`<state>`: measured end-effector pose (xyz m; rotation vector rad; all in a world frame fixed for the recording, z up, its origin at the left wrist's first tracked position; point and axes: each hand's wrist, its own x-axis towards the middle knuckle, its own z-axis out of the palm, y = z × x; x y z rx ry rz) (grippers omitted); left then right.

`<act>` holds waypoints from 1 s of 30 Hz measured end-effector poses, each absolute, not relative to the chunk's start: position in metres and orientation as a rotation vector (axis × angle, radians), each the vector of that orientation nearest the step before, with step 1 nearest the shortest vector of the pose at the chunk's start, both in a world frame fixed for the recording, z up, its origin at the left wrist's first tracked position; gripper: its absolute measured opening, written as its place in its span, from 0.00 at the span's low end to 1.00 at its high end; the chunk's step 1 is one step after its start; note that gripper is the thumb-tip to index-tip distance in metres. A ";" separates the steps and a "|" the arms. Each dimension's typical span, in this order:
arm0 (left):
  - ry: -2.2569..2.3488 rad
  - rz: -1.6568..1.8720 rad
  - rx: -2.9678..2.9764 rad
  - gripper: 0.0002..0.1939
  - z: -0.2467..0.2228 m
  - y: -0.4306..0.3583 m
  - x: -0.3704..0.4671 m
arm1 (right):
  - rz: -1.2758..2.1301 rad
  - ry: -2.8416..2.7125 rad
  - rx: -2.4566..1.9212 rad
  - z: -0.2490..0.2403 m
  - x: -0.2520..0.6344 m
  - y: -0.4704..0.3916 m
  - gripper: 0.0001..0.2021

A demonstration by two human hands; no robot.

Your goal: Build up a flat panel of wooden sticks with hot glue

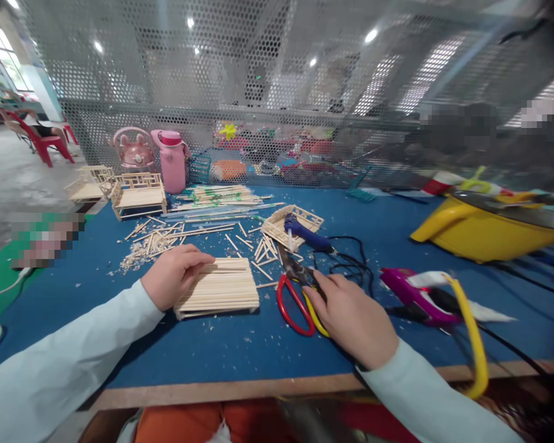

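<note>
My left hand [178, 275] rests over the left end of a flat panel of thin wooden sticks [224, 288], its fingers bent together against the sticks. The panel lies on the table in front of me. My right hand [355, 314] is closed around scissors [295, 306] with red and yellow handles; their dark blades point away from me, and part of the grip is hidden under the fingers. Just beyond the blades, a blue glue gun [307, 234] lies against a small stick-built frame [277, 223]. Short loose sticks [265, 248] lie between the panel and that frame.
Stick offcuts [152, 243] are heaped behind my left hand. Small stick-built chairs [139, 194] and a pink bottle [172, 163] stand back left. On the right are a purple tool [422, 301], a yellow basin [471, 227] and black cords. A perforated metal screen [212, 80] rises behind.
</note>
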<state>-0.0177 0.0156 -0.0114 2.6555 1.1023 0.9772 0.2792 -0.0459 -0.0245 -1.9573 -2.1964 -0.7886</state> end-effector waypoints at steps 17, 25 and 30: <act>1.007 1.210 2.777 0.12 0.006 0.003 -0.001 | -0.084 -2.540 -1.083 0.042 0.223 -0.014 0.14; 1.606 0.975 1.771 0.23 0.006 0.034 -0.055 | 0.190 -2.287 -1.155 0.013 0.214 0.022 0.10; 1.303 0.648 1.478 0.25 -0.007 0.032 -0.051 | 0.239 -2.173 -1.287 0.009 0.216 0.022 0.10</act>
